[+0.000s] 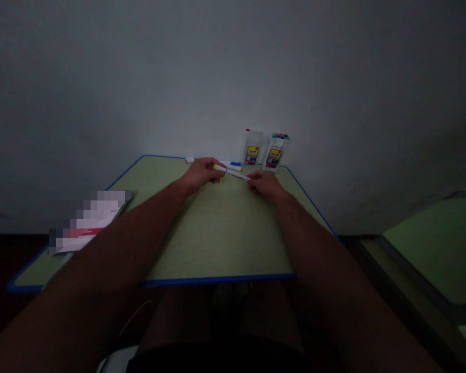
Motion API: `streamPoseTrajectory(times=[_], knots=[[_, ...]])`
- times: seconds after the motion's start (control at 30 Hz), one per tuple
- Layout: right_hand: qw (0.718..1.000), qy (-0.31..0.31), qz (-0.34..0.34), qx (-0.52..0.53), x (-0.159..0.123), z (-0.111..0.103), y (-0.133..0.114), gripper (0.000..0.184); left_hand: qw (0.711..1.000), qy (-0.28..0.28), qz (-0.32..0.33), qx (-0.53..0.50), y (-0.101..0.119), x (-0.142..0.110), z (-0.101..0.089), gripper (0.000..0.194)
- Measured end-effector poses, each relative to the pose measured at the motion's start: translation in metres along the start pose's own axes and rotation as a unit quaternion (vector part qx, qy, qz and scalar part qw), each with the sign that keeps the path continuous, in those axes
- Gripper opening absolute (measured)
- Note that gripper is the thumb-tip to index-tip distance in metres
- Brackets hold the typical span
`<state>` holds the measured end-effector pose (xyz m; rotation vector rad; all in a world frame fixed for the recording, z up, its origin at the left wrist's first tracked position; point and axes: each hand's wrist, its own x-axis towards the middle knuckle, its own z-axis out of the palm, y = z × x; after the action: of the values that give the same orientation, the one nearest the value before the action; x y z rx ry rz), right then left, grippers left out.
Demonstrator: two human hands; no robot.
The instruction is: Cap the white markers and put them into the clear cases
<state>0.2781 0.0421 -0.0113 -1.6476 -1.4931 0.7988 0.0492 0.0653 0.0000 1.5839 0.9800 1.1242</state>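
Observation:
A white marker (237, 175) with a yellow end spans the gap between my two hands, above the far half of the table. My left hand (203, 173) pinches it near the yellow end. The fingers of my right hand (264, 183) close on its other end. Behind my hands, more markers (233, 163) with blue and orange ends lie along the table's back edge. One white marker (190, 160) with an orange end shows just left of my left hand, partly covered by it.
Two clear marker cases stand at the back right: one (255, 147) shows a single red-tipped marker, the other (275, 153) several coloured caps. A blurred-out flat item (89, 223) lies at the table's left. The pale table (217, 238) has a blue edge and meets a wall.

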Motion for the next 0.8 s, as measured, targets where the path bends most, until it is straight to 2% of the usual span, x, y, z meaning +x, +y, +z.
streamPoseTrajectory(times=[0.2,0.37,0.6,0.8], knots=[[1.000,0.013,0.006,-0.011,0.001,-0.002,-0.003,0.014,0.991,0.032,0.017,0.125,-0.010,0.004,-0.006,0.014],[1.000,0.006,-0.010,0.023,0.004,-0.003,-0.001,0.012,0.977,0.018,-0.002,0.210,-0.009,0.000,-0.008,0.018],[0.987,-0.010,-0.001,0.161,0.001,-0.009,-0.005,0.010,0.982,-0.005,-0.028,0.187,-0.004,-0.003,-0.010,0.015],[0.980,-0.026,0.001,0.197,-0.004,-0.010,-0.009,0.013,0.987,-0.004,-0.021,0.158,-0.001,-0.003,-0.013,0.007]])
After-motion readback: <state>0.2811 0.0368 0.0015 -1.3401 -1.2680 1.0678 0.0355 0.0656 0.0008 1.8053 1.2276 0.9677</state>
